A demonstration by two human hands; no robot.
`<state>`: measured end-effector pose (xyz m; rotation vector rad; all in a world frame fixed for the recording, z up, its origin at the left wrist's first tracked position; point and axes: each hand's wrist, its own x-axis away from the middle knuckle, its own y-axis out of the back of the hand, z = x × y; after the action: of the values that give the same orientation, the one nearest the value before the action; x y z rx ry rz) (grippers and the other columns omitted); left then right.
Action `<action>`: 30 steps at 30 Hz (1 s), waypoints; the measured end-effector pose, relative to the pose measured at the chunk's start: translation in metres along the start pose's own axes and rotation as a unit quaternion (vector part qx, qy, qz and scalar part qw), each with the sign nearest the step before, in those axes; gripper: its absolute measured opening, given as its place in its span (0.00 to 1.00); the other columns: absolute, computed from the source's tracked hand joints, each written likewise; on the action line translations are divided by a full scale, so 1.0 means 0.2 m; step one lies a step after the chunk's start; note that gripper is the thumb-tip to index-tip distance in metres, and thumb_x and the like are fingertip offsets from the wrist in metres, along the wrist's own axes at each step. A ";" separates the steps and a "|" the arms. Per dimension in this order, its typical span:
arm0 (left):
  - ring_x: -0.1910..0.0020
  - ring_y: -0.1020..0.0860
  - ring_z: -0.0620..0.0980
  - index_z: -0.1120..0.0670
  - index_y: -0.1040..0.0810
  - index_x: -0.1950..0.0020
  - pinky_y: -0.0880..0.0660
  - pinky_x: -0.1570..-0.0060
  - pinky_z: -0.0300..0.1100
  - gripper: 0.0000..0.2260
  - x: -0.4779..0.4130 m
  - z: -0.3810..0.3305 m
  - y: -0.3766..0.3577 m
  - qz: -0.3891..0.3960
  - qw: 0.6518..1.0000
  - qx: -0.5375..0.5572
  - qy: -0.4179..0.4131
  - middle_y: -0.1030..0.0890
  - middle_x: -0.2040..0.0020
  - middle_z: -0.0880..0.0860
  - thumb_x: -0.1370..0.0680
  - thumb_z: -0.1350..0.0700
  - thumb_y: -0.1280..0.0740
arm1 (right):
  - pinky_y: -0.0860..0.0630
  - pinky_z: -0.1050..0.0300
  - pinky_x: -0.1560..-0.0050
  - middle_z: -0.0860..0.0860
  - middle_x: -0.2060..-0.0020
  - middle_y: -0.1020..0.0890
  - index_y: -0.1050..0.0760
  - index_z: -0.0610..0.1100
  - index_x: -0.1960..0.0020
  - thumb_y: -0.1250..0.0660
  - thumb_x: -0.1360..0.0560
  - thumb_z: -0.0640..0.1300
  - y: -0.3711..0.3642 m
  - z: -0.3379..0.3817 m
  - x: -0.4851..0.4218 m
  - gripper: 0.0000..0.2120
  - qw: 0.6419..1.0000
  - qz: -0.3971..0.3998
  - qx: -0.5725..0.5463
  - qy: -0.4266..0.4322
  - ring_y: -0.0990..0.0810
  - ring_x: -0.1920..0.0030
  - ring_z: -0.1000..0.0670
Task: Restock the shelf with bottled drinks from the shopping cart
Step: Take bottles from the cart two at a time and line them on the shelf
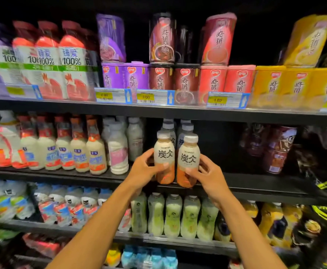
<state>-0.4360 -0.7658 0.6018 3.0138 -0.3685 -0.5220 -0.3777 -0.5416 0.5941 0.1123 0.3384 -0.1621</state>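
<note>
Two bottles stand upright, side by side, at the front edge of the middle shelf (256, 188). Left bottle (164, 152) and right bottle (189, 158) match: pale cap, cream label with black characters, orange-brown lower body. A narrow gap separates them. Each is gripped at its lower half, one by each hand. Behind them, more bottles (185, 131) of the same shape with grey-white caps stand in two rows. The shelf to the right of the pair is dark.

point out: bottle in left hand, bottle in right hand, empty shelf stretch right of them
left-hand bottle (164, 152): head view, on its label
right-hand bottle (188, 158): head view, on its label
bare shelf stretch (256, 183): head view, on the dark shelf board
</note>
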 end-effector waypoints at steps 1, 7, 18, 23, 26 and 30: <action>0.42 0.17 0.45 0.46 0.20 0.36 0.20 0.45 0.43 0.21 -0.02 0.02 0.00 -0.006 1.000 -0.019 -0.009 0.16 0.40 0.50 0.28 0.57 0.21 | 0.21 0.52 0.36 0.51 0.38 0.16 0.23 0.50 0.31 0.21 0.28 0.40 -0.01 -0.01 -0.01 0.27 1.000 -0.003 0.012 0.006 0.18 0.37 0.53; 0.38 0.23 0.46 0.47 0.29 0.31 0.24 0.38 0.53 0.27 -0.05 0.06 -0.01 -0.034 0.969 -0.208 -0.130 0.20 0.37 0.46 0.27 0.46 0.24 | 0.23 0.57 0.33 0.52 0.34 0.21 0.30 0.52 0.27 0.25 0.24 0.43 -0.07 -0.06 -0.04 0.28 0.995 -0.038 0.078 0.051 0.23 0.33 0.55; 0.38 0.28 0.54 0.40 0.50 0.18 0.28 0.39 0.51 0.41 -0.02 0.09 -0.03 -0.058 0.834 -0.478 -0.270 0.34 0.29 0.54 0.23 0.41 0.29 | 0.33 0.37 0.27 0.40 0.28 0.32 0.41 0.53 0.19 0.22 0.29 0.55 -0.04 -0.04 -0.03 0.45 0.784 -0.105 0.543 0.280 0.32 0.28 0.37; 0.42 0.27 0.54 0.43 0.47 0.19 0.28 0.42 0.50 0.40 -0.06 0.10 -0.03 -0.070 0.816 -0.508 -0.267 0.32 0.34 0.55 0.24 0.40 0.28 | 0.33 0.37 0.27 0.41 0.33 0.28 0.42 0.54 0.19 0.22 0.29 0.56 -0.03 -0.05 -0.06 0.46 0.780 -0.108 0.549 0.279 0.30 0.31 0.37; 0.46 0.26 0.55 0.44 0.45 0.20 0.27 0.46 0.51 0.37 -0.07 0.09 -0.03 -0.069 0.814 -0.513 -0.265 0.30 0.36 0.55 0.23 0.40 0.30 | 0.30 0.39 0.31 0.43 0.39 0.26 0.39 0.52 0.20 0.22 0.30 0.57 -0.02 -0.04 -0.07 0.45 0.770 -0.111 0.561 0.281 0.28 0.36 0.39; 0.47 0.24 0.56 0.44 0.43 0.23 0.27 0.47 0.53 0.35 -0.10 0.08 -0.03 -0.062 0.821 -0.517 -0.235 0.26 0.41 0.55 0.24 0.40 0.29 | 0.27 0.43 0.41 0.43 0.45 0.25 0.36 0.50 0.22 0.22 0.31 0.57 -0.03 -0.04 -0.10 0.42 0.757 -0.115 0.582 0.272 0.27 0.44 0.41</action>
<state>-0.4576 -0.7566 0.5930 1.8311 0.1033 -1.0506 -0.4006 -0.5435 0.5921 1.3964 0.8022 -0.5809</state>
